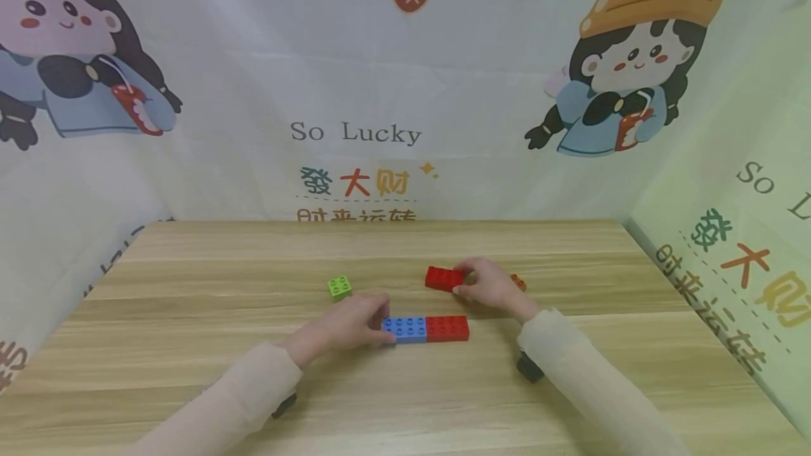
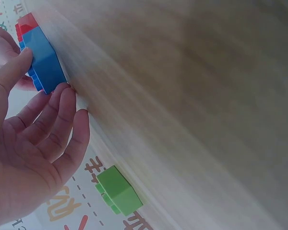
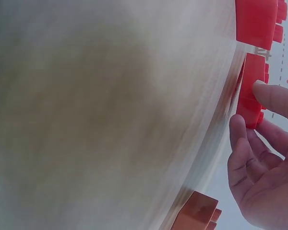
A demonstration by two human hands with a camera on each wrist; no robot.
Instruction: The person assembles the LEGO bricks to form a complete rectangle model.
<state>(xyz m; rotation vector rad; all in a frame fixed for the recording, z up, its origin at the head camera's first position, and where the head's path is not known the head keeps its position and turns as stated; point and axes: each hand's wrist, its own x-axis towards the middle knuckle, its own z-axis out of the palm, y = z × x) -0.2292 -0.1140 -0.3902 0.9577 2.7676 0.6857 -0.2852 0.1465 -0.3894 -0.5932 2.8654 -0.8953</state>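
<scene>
My left hand holds the left end of a blue building brick, thumb on the near side and fingers curled at its end. A red brick sits end to end with the blue one on the table. Farther back, my right hand pinches the right end of another red brick between thumb and fingers. In the right wrist view this pinched red brick appears slightly tilted, with a dark gap under part of it.
A small lime green brick stands on the wooden table, behind my left hand. An orange brick lies partly hidden behind my right hand. Printed cloth hangs at the table's back and sides.
</scene>
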